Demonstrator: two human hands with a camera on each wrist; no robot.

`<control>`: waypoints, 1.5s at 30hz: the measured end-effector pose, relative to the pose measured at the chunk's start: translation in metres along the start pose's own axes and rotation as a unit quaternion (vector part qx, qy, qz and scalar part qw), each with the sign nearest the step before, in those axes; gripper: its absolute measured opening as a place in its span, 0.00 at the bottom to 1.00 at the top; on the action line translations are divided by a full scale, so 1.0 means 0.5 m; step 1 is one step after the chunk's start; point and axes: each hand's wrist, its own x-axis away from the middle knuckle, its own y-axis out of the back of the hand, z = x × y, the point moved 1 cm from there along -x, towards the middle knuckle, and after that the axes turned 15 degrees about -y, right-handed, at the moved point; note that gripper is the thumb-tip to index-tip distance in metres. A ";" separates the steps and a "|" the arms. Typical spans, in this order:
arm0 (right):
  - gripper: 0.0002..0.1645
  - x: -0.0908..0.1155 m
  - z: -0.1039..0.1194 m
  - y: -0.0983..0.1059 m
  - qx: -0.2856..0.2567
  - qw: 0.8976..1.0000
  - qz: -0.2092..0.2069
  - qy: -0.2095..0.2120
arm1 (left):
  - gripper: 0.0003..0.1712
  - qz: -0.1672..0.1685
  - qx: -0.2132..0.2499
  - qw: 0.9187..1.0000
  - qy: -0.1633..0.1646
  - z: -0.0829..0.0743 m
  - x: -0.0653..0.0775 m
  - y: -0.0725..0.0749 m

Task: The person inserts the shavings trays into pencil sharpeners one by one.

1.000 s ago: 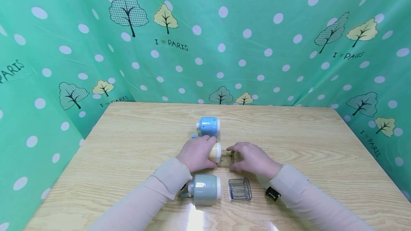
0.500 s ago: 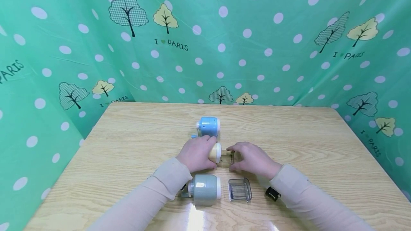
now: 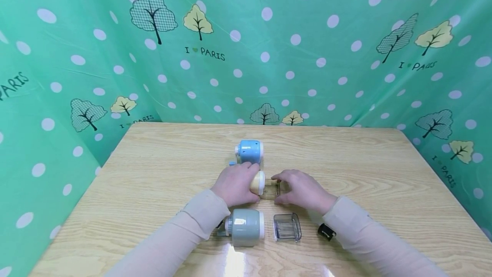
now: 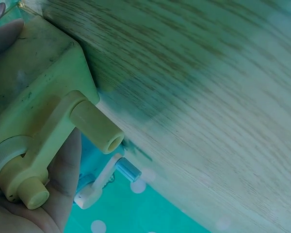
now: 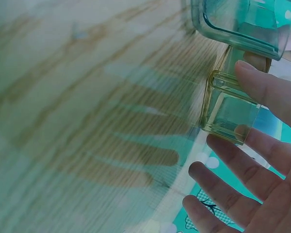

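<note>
My left hand (image 3: 234, 185) grips the body of a pale yellow crank pencil sharpener (image 3: 257, 184) lying on its side. In the left wrist view its crank handle (image 4: 97, 127) points toward the camera. On the right, my right hand (image 3: 305, 190) pinches a clear yellowish shavings drawer (image 5: 233, 109) between thumb and fingers, with the ring and little fingers spread free. The drawer's far end meets the white rim of the yellow sharpener in the head view. Nearer the body lie a grey-green pencil sharpener (image 3: 246, 228) and a clear grey drawer (image 3: 287, 227).
A blue crank sharpener (image 3: 250, 152) lies behind the yellow one, close to my left hand. All of it rests on a wooden table (image 3: 357, 157). A green dotted cloth (image 3: 292, 54) hangs behind the table. A dark strap piece (image 3: 326, 231) shows at my right wrist.
</note>
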 end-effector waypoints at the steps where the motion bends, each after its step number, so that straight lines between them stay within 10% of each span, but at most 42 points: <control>1: 0.37 0.000 0.000 0.000 0.000 1.000 0.001 0.000 | 0.33 0.000 0.000 1.000 0.000 0.000 0.000 0.000; 45: 0.37 -0.010 0.008 -0.003 -0.009 0.998 0.000 0.056 | 0.33 -0.006 -0.002 1.000 -0.005 0.000 0.000 0.002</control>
